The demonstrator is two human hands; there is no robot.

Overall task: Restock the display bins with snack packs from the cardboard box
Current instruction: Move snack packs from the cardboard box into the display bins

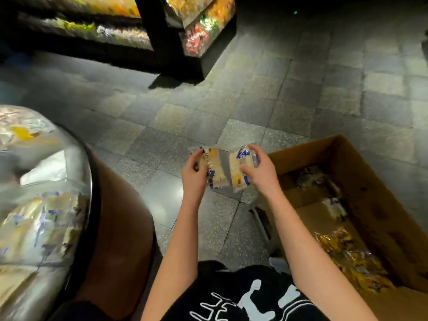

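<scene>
Left hand (193, 176): fingers curled round clear-wrapped pale yellow snack pack with blue print (214, 170), gripped at its left edge.
Right hand (262, 174): fingers curled over second matching snack pack (239, 172), gripped at its right side.
Both packs: side by side, close together, contact between them not discernible; held above grey speckled tiled floor (231, 100), just left of open brown cardboard box (342, 144).
Inside box: heap of yellow-wrapped packs (347, 253) at near end, one pale pack (334, 208) farther in.
Left: round display bin with dark rim and brown base (93, 181), holding blurred pale packs.
Far left: dark shelving with clear bins of coloured sweets (203, 26).
Near edge: black garment with white print (254, 300).
</scene>
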